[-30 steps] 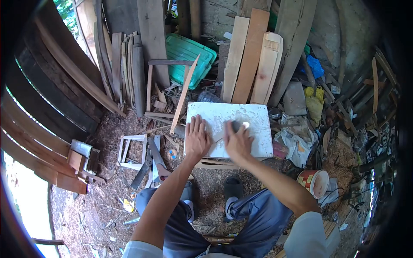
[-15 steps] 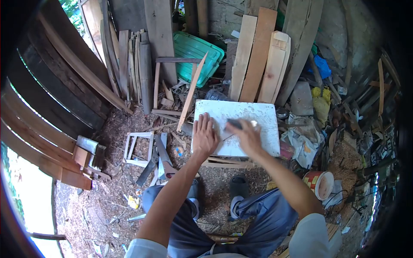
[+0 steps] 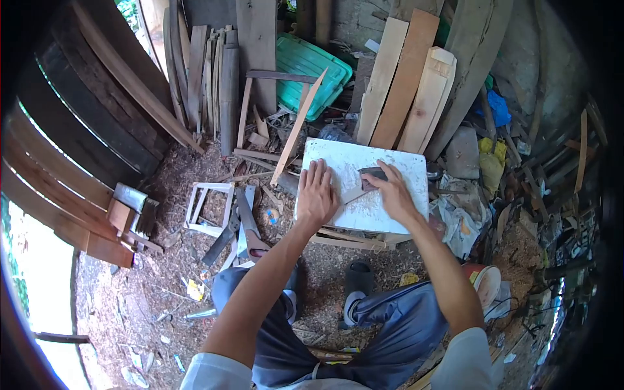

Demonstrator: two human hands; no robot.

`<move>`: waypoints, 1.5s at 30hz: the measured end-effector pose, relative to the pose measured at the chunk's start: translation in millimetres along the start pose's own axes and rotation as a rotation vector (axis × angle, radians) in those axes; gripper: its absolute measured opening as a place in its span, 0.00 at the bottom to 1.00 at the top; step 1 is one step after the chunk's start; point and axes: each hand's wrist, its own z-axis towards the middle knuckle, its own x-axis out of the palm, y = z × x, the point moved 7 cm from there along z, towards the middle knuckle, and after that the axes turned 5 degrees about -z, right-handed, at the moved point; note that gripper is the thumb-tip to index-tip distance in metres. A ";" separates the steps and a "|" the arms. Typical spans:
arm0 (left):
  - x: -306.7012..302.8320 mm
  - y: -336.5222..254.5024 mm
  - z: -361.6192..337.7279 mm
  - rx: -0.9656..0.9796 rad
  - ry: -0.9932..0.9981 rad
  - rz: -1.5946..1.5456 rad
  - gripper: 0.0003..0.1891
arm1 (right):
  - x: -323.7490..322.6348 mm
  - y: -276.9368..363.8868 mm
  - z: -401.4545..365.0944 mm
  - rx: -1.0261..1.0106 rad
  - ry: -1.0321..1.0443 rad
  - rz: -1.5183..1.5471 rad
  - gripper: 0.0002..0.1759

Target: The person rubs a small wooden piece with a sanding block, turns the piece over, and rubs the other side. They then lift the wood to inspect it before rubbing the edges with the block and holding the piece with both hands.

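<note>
A low white board (image 3: 364, 153) with a worn, speckled surface stands in front of me like a small table. My left hand (image 3: 318, 195) lies flat on its left part, fingers spread, beside a small light wooden piece (image 3: 351, 194). Over the middle of the board, my right hand (image 3: 393, 192) has its fingers wrapped round a dark block (image 3: 373, 178). The block touches or nearly touches the right end of the wooden piece.
Left on the ground are a handsaw (image 3: 250, 227) and a small white frame (image 3: 209, 207). Planks (image 3: 406, 78) and a green lid (image 3: 315, 75) lean at the back. A bucket (image 3: 486, 285) stands at the right.
The view has shifted, so the board appears further right and slightly higher. The dark block and my right hand were blurred by motion and now show sharply.
</note>
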 end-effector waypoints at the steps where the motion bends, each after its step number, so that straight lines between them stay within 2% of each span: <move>1: -0.8 -0.4 0.3 -0.004 0.011 0.003 0.30 | -6.1 9.3 -0.5 0.009 -0.033 0.011 0.34; 2: -1.8 -1.1 0.7 -0.003 0.025 0.010 0.30 | -11.8 15.7 -0.6 0.042 -0.029 0.080 0.28; 4: -0.6 -0.4 1.4 0.000 0.032 0.007 0.30 | -8.6 11.4 1.8 0.089 -0.054 0.081 0.24; 8: 0.7 -0.2 1.1 -0.002 0.028 0.005 0.30 | -5.5 -1.7 0.7 0.244 -0.069 0.203 0.25; 10: 0.1 0.8 0.2 -0.004 0.020 0.004 0.29 | -15.7 5.8 0.8 0.336 -0.141 -0.050 0.27; 11: 0.5 0.7 0.9 -0.004 0.020 0.007 0.29 | -18.6 12.3 2.1 0.334 -0.139 -0.048 0.27; 13: -0.6 0.0 1.1 -0.001 0.022 0.009 0.30 | -26.0 14.3 -1.2 0.527 -0.067 -0.083 0.27; 16: -0.4 0.4 1.0 -0.010 0.043 0.012 0.30 | -9.7 16.4 -3.2 0.410 -0.126 -0.128 0.27; 18: -0.5 -0.1 0.7 -0.004 0.017 0.016 0.30 | 16.5 24.4 -9.6 0.231 -0.147 0.061 0.28; 20: 0.6 -0.6 2.3 -0.003 0.000 0.006 0.30 | 6.3 62.4 -17.8 0.155 -0.074 -0.006 0.28; 21: -1.1 -1.7 2.0 0.013 -0.015 0.007 0.29 | 11.7 52.3 -17.8 0.134 -0.112 0.068 0.29; 22: -2.7 -1.3 0.2 0.028 -0.027 0.012 0.28 | 6.0 44.7 -13.4 0.130 -0.108 0.092 0.29; 24: 0.6 1.2 1.0 0.003 0.014 0.010 0.30 | -1.6 11.1 -2.2 0.269 -0.061 0.241 0.28; 26: 1.9 2.1 0.7 -0.004 0.011 0.012 0.30 | -15.6 -10.5 -4.2 0.257 -0.242 -0.165 0.26; 27: 0.8 2.6 0.5 -0.006 0.013 0.009 0.30 | -11.7 -21.6 -0.4 0.307 -0.172 0.078 0.26; 28: 0.2 2.3 1.6 -0.004 0.024 0.017 0.30 | -10.0 -22.8 -0.9 0.308 -0.171 0.069 0.26; 31: 0.5 -0.5 0.3 0.005 0.004 0.015 0.30 | -14.7 7.2 -5.9 0.273 -0.174 -0.127 0.27; 34: 1.5 0.4 1.3 0.006 0.007 0.026 0.29 | -15.7 24.9 -5.2 0.313 -0.094 -0.057 0.25; 36: 1.4 1.1 1.3 -0.004 0.017 0.021 0.29 | -8.8 47.2 -11.2 0.239 -0.071 0.014 0.20; 38: 0.2 0.4 1.1 0.002 0.014 -0.010 0.29 | 2.6 63.5 -19.8 0.131 -0.072 0.017 0.19; 40: 2.1 1.7 3.1 -0.002 0.010 -0.001 0.29 | 2.0 61.7 -17.3 0.124 -0.082 0.002 0.20; 43: 2.9 1.8 -0.1 -0.004 0.022 0.006 0.30 | -15.6 23.2 -5.6 0.350 -0.100 -0.061 0.20; 45: 0.8 1.8 0.6 -0.005 0.018 0.004 0.30 | -15.5 6.8 -4.3 0.390 -0.178 -0.072 0.19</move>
